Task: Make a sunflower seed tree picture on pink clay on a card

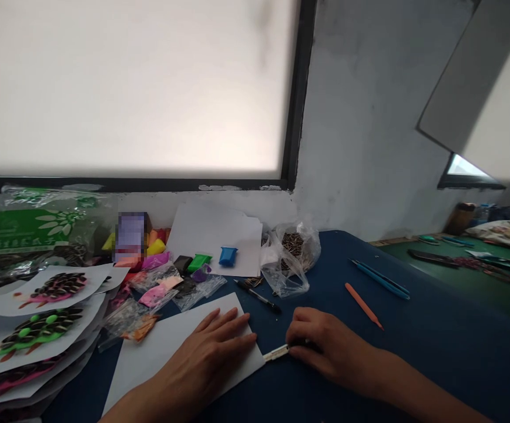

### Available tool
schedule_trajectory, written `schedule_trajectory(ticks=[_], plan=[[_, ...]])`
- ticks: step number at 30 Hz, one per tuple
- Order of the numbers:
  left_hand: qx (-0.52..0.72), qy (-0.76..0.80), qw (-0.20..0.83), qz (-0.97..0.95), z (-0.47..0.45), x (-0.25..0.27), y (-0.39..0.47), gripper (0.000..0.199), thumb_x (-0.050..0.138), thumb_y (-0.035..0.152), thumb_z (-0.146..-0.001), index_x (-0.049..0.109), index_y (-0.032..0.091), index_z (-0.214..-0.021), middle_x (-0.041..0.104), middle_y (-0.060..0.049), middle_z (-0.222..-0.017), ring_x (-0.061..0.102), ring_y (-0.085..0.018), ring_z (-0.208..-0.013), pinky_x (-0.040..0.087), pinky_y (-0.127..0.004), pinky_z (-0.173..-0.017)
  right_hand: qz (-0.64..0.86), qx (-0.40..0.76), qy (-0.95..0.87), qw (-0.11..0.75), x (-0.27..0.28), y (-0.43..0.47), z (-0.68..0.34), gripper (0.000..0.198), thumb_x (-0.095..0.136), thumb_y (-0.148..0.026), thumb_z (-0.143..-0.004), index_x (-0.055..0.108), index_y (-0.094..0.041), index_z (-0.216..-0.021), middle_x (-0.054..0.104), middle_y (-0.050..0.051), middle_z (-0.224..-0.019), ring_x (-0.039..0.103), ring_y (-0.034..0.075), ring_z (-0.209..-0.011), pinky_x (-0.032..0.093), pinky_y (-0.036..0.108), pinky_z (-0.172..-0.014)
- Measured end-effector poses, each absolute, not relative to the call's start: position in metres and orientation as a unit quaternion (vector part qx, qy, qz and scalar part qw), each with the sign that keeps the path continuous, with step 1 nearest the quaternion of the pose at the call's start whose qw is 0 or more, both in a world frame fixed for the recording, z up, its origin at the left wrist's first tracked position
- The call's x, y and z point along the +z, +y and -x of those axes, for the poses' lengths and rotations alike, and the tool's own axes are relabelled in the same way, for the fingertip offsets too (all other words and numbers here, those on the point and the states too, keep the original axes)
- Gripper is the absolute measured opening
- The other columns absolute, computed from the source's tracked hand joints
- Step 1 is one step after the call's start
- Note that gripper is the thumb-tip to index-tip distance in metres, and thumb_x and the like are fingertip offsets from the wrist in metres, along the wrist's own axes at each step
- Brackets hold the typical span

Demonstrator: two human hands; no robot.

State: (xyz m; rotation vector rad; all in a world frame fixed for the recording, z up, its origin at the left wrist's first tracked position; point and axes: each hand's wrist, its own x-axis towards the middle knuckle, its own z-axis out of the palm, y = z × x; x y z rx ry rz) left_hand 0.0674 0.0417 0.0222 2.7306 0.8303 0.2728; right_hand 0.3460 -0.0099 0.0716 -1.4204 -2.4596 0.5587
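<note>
My left hand (pixel 220 346) lies flat on a sheet of white paper (pixel 149 358), its fingers stretched out and a little apart. To the right, my right hand (pixel 314 341) is closed around a slim white pen-like thing (pixel 277 353). Its white end points left and meets the paper's right corner; the dark part inside my fingers is mostly hidden, so its exact kind is unclear. A black pen (pixel 258 295) lies beyond the paper, between my two hands. Right of my right hand are an orange pen-like tool (pixel 363 305) and blue tweezers (pixel 381 278).
Stacked papers with seed-and-clay pictures (pixel 39 335) fill the left. Behind lie colored clay packets (pixel 162 288), a blue clay packet (pixel 227 256) on white sheets (pixel 213 226), and a plastic bag of seeds (pixel 292 252). A green table (pixel 413 276) with tools stands at right.
</note>
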Motion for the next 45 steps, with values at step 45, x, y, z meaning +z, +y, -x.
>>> schedule_trajectory(ticks=[45], plan=[[0.100, 0.288, 0.262, -0.916, -0.062, 0.034, 0.037, 0.039, 0.044, 0.030, -0.108, 0.054, 0.053, -0.138, 0.028, 0.013, -0.163, 0.013, -0.029, -0.153, 0.015, -0.062, -0.121, 0.447, 0.034, -0.876, 0.180, 0.039, -0.039, -0.335, 0.042, 0.030, -0.028, -0.109, 0.071, -0.023, -0.105, 0.055, 0.004, -0.085, 0.053, 0.013, -0.066, 0.037, 0.023, -0.056]])
